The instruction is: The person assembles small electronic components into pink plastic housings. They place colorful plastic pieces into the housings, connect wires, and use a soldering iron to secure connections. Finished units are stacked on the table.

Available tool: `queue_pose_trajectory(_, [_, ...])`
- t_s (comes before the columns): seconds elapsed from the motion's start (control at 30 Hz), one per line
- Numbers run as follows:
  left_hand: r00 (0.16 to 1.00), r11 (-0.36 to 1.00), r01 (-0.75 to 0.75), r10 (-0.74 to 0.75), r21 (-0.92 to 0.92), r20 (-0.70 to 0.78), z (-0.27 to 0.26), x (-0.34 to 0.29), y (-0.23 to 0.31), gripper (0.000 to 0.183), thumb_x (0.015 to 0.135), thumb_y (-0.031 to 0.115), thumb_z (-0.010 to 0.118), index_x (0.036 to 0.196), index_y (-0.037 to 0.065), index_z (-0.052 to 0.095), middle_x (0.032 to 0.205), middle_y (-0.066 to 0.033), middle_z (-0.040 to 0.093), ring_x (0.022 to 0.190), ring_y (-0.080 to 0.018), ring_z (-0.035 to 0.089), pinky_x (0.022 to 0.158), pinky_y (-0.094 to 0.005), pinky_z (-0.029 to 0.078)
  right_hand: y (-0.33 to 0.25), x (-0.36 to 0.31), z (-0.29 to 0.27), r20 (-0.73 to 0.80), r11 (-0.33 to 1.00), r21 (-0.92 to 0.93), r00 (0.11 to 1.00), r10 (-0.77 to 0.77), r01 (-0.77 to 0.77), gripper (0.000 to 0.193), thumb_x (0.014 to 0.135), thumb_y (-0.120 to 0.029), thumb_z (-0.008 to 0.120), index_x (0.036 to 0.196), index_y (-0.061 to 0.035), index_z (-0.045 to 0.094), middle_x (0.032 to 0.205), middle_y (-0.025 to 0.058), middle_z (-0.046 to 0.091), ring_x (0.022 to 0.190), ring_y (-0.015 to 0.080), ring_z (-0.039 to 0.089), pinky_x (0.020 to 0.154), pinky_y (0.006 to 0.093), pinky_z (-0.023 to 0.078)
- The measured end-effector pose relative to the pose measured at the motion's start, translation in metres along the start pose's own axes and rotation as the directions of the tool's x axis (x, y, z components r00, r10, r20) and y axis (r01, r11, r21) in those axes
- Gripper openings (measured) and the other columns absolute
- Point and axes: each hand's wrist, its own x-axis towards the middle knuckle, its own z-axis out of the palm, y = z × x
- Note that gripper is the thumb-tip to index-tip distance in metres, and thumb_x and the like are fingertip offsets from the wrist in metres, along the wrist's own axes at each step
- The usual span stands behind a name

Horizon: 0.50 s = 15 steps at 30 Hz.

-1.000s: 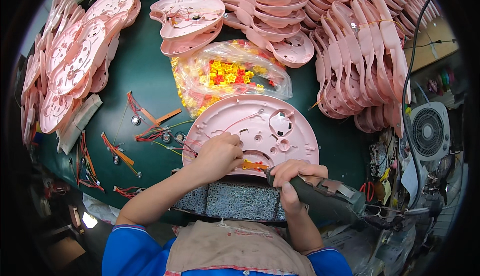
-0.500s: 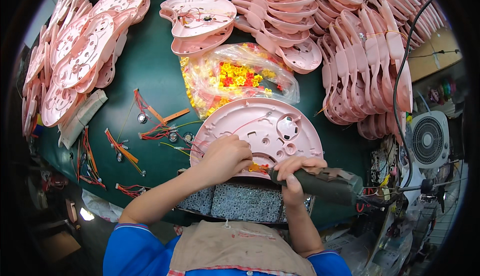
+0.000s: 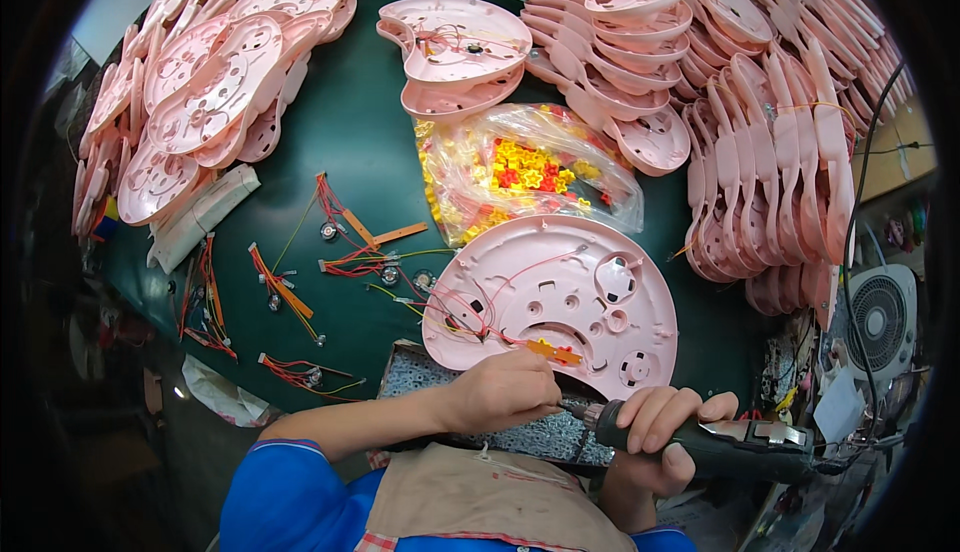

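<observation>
A round pink plastic shell (image 3: 560, 297) lies open side up on the green table (image 3: 360, 142), with red wires (image 3: 470, 307) and a small orange circuit strip (image 3: 553, 353) inside it. My left hand (image 3: 505, 390) rests at the shell's near edge, fingers pinched by the orange strip. My right hand (image 3: 660, 422) grips a dark electric screwdriver (image 3: 730, 444) lying sideways, its tip pointing left toward my left hand's fingers. Both hands sit over a grey pad (image 3: 440, 377) at the table's front edge.
A clear bag of yellow and red small parts (image 3: 520, 172) lies behind the shell. Stacks of pink shells (image 3: 760, 122) fill the back and right; more pink shells (image 3: 210, 102) are piled at left. Loose wire bundles with orange strips (image 3: 290, 292) lie left. A small fan (image 3: 880, 317) stands at right.
The view has shifted slightly. My right hand with the screwdriver has dropped a little lower and to the right; my left hand stays at the shell's near edge.
</observation>
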Motion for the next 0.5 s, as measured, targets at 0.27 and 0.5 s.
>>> queue_pose_trajectory(0.27, [0.993,0.999,0.012,-0.008,0.03,-0.121,-0.003,-0.02,0.009,0.023,0.079,0.001,0.082,0.096,0.004,0.066,0.09,-0.0091,0.068,0.085,-0.0283,0.067,0.072,-0.0385,0.057,-0.001,0.001,0.011,0.045,1.0,0.016,0.999,-0.021,0.02,0.048,0.085,-0.013,0.078,0.119,-0.0106,0.043,0.069,0.0091,0.061,0.054,0.0201,0.059,0.06,0.0382,0.057])
queue_pose_trajectory(0.5, [0.984,0.927,-0.094,0.143,0.364,-0.109,-0.004,-0.03,0.003,0.028,0.08,0.017,0.088,0.096,0.005,0.068,0.1,-0.011,0.072,0.088,-0.0293,0.069,0.075,-0.0406,0.057,0.009,0.001,0.016,0.15,0.996,-0.076,0.987,0.052,-0.041,0.046,0.088,-0.006,0.076,0.119,-0.0113,0.042,0.07,0.0095,0.062,0.06,0.0241,0.063,0.068,0.045,0.057])
